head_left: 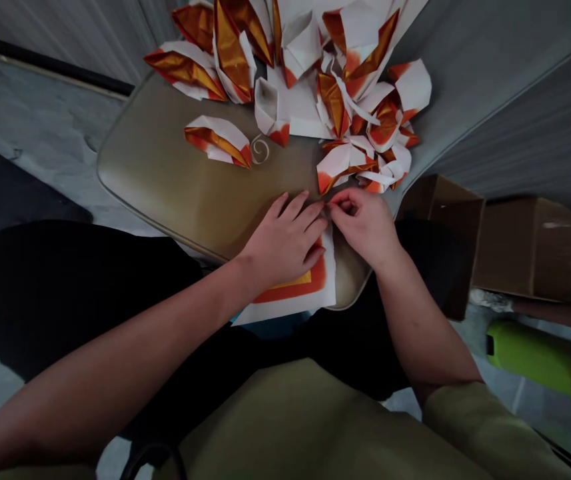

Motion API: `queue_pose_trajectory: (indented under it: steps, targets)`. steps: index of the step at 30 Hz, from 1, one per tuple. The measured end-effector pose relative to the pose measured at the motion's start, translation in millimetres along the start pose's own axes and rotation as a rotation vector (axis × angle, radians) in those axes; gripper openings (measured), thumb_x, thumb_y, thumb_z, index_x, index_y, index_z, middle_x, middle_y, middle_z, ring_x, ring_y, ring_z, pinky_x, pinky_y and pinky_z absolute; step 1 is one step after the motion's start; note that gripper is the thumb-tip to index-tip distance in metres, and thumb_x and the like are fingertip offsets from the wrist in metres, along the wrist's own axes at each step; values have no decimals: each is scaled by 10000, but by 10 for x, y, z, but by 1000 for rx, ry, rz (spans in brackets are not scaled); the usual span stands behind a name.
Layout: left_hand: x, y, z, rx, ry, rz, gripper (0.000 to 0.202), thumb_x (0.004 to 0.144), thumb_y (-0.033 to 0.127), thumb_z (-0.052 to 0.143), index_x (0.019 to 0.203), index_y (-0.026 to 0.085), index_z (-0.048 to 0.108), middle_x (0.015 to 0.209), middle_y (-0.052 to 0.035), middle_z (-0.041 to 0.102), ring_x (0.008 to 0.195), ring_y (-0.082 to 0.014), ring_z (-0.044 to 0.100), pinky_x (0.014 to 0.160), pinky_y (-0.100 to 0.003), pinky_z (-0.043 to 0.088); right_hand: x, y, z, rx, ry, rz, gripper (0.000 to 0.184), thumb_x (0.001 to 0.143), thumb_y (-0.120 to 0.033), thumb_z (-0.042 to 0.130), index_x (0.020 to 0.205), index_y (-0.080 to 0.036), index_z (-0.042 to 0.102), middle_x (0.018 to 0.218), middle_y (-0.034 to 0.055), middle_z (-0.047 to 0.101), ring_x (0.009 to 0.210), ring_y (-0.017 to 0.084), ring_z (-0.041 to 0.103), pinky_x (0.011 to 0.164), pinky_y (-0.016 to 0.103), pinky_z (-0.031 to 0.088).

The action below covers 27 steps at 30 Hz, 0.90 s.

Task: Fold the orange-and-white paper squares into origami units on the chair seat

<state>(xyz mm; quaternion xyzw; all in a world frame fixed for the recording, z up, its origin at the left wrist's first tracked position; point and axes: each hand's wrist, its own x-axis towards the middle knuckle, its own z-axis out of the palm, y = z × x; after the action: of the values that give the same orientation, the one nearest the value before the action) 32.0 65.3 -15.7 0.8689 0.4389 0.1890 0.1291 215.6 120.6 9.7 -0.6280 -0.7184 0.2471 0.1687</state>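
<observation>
A sheet of paper (pixel 310 287), white with an orange and gold square printed on it, lies at the near edge of a gold cushioned seat (pixel 165 180). My left hand (pixel 285 240) lies flat on the sheet, fingers stretched out and pressing it down. My right hand (pixel 362 223) is beside it, with fingertips pinched on the sheet's far edge. The two hands touch at the fingertips. Most of the sheet is hidden under my left hand.
Several folded orange, gold and white paper pieces (pixel 315 80) are heaped on the far part of the seat, one folded piece (pixel 218 140) lying apart. Open cardboard boxes (pixel 490 233) stand at the right on the floor. A green object (pixel 535 353) lies at the right.
</observation>
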Motion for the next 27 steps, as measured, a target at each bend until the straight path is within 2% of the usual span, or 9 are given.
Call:
queue_pose_trajectory:
  steps: [15, 21, 27]
  targets:
    - [6, 9, -30, 20, -6, 12, 457, 985, 355, 522, 1369, 124, 611, 1513, -151, 570, 1452, -391, 455, 1201, -582, 359, -33, 48, 6, 1, 34, -25, 92, 828, -281, 649, 846, -208, 702, 686, -6, 664, 588, 146, 571, 607, 308, 454]
    - [0, 8, -31, 11, -10, 9, 466, 992, 351, 520, 1385, 116, 604, 1532, -158, 551, 1460, -393, 449, 1209, -597, 354, -44, 42, 12, -27, 42, -47, 131, 856, -287, 662, 936, -207, 728, 661, -23, 630, 576, 145, 556, 635, 318, 456]
    - [-4, 9, -22, 19, 10, 10, 463, 996, 352, 518, 1386, 118, 605, 1522, -150, 565, 1450, -393, 464, 1202, -592, 372, -37, 44, 65, -89, 100, -63, 71, 846, -254, 644, 857, -214, 702, 640, -18, 606, 590, 153, 538, 613, 316, 424]
